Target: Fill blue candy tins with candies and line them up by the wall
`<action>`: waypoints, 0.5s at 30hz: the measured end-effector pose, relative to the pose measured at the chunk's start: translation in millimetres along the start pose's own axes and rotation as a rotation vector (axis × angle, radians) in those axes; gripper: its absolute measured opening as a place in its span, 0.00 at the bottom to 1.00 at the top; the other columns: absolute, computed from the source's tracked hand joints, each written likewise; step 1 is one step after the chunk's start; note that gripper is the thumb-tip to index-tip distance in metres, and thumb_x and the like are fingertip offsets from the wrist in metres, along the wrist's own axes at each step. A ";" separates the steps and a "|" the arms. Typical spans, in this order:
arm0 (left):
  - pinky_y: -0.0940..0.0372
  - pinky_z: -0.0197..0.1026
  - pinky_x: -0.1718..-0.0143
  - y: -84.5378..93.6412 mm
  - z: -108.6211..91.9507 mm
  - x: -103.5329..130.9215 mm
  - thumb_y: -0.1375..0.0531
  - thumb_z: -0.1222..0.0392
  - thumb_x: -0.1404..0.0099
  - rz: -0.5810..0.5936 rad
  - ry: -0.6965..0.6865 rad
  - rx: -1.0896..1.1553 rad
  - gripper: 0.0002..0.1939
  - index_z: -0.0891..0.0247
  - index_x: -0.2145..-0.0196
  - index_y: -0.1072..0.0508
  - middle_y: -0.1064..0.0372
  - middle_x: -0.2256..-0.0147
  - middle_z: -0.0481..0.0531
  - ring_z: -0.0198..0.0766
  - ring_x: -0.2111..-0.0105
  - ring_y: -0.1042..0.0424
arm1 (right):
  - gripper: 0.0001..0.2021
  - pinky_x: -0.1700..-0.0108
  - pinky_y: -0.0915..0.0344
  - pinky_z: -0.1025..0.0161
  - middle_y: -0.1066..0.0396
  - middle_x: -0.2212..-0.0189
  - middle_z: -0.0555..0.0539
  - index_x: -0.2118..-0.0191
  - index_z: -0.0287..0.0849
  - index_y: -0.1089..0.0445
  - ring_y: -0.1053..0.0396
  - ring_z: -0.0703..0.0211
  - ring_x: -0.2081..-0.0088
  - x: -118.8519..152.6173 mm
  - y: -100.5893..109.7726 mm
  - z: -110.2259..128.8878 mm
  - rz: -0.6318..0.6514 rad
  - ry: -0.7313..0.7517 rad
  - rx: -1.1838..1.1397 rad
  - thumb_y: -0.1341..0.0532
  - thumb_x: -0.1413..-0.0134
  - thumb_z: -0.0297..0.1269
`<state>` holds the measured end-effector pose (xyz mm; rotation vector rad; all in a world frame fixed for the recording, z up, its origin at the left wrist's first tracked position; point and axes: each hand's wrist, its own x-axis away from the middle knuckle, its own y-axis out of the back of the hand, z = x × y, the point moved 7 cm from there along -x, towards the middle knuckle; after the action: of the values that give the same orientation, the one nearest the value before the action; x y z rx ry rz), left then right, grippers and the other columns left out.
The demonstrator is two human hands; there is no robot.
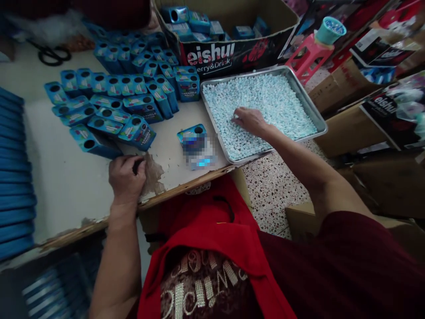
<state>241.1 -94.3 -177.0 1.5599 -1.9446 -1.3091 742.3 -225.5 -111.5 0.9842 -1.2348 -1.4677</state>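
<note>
My right hand (250,120) reaches into a metal tray (320,128) of small pale blue and white candies (265,95). Its fingers are pinched together on some of them, partly hiding what they hold. Curled on the table near its front edge is my left hand (128,177), thumb against fingers; whatever is inside it, if anything, is hidden. Just beyond it stand blue candy boxes (137,133) with round dark holes in their tops. A single blue box (195,144), its front blurred out, stands between my hands, close to the tray.
Rows of blue boxes (126,84) fill the back of the table (49,190). Flat blue stacks (15,177) line the left edge. Behind the tray is an open carton (226,55) holding more boxes. Black scissors (53,55) lie back left; a pink stool (308,55) bears a blue cup (330,31).
</note>
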 end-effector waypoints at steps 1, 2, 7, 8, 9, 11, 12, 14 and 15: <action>0.31 0.64 0.29 -0.7 0.7 0.2 0.33 0.52 0.23 0.003 -0.002 -0.006 0.10 0.59 0.55 0.15 0.20 0.49 0.66 0.61 0.42 0.24 | 0.13 0.46 0.24 0.44 0.16 0.52 0.34 0.47 0.43 0.19 0.22 0.37 0.50 -1.8 7.2 -7.9 -0.086 -0.100 -0.139 0.35 0.19 0.47; 0.31 0.64 0.29 -1.5 1.4 0.5 0.34 0.51 0.22 0.005 -0.006 -0.013 0.11 0.60 0.54 0.15 0.20 0.49 0.67 0.61 0.42 0.24 | 0.12 0.53 0.24 0.50 0.19 0.59 0.39 0.52 0.46 0.21 0.24 0.43 0.57 -1.2 12.9 -17.7 -0.169 -0.210 -0.326 0.32 0.21 0.49; 0.31 0.64 0.30 -3.3 4.4 1.5 0.34 0.50 0.21 -0.001 -0.010 -0.028 0.14 0.62 0.50 0.14 0.19 0.46 0.69 0.62 0.41 0.24 | 0.26 0.78 0.54 0.72 0.34 0.72 0.53 0.64 0.47 0.34 0.47 0.68 0.76 20.9 2.8 -41.2 -0.216 -0.674 -1.366 0.20 0.29 0.55; 0.32 0.64 0.29 -3.3 4.3 1.7 0.33 0.51 0.21 0.004 -0.005 -0.021 0.13 0.62 0.51 0.14 0.19 0.46 0.69 0.62 0.41 0.24 | 0.27 0.79 0.56 0.74 0.33 0.72 0.53 0.64 0.46 0.34 0.50 0.71 0.76 26.6 0.4 -37.0 -0.168 -0.710 -1.454 0.19 0.30 0.55; 0.32 0.64 0.29 -3.2 3.9 1.9 0.33 0.52 0.21 0.010 0.001 -0.014 0.12 0.61 0.51 0.14 0.19 0.46 0.68 0.62 0.40 0.24 | 0.27 0.79 0.56 0.74 0.31 0.71 0.53 0.64 0.46 0.32 0.50 0.72 0.77 32.6 -1.0 -31.9 -0.122 -0.733 -1.491 0.17 0.31 0.54; 0.33 0.65 0.28 -2.9 2.5 2.2 0.33 0.53 0.20 0.026 0.012 -0.002 0.11 0.61 0.50 0.14 0.19 0.45 0.68 0.62 0.38 0.24 | 0.23 0.80 0.53 0.75 0.26 0.71 0.50 0.64 0.44 0.28 0.47 0.71 0.77 44.0 -1.1 -21.2 -0.052 -0.737 -1.455 0.15 0.33 0.48; 0.33 0.65 0.27 -2.6 1.8 2.4 0.33 0.53 0.20 0.034 0.017 -0.001 0.11 0.61 0.50 0.15 0.20 0.44 0.68 0.62 0.38 0.24 | 0.21 0.79 0.52 0.74 0.24 0.71 0.49 0.64 0.44 0.27 0.44 0.70 0.77 48.5 0.2 -16.4 -0.034 -0.724 -1.401 0.16 0.33 0.43; 0.34 0.65 0.26 -2.3 0.5 2.3 0.33 0.54 0.20 0.048 0.027 -0.006 0.12 0.63 0.48 0.15 0.20 0.43 0.68 0.62 0.36 0.25 | 0.16 0.78 0.49 0.73 0.25 0.73 0.50 0.65 0.42 0.25 0.41 0.70 0.77 53.8 5.3 -8.4 -0.017 -0.673 -1.248 0.18 0.34 0.31; 0.34 0.65 0.26 -2.4 0.0 2.1 0.33 0.54 0.20 0.055 0.030 -0.012 0.13 0.64 0.47 0.15 0.20 0.43 0.69 0.62 0.36 0.25 | 0.15 0.78 0.49 0.73 0.28 0.76 0.52 0.66 0.41 0.25 0.41 0.70 0.78 54.4 8.3 -4.7 -0.004 -0.640 -1.163 0.20 0.35 0.26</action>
<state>241.7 -96.2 -179.5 1.5013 -1.9433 -1.2655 735.7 -279.9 -104.3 -0.2879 -0.5306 -2.1495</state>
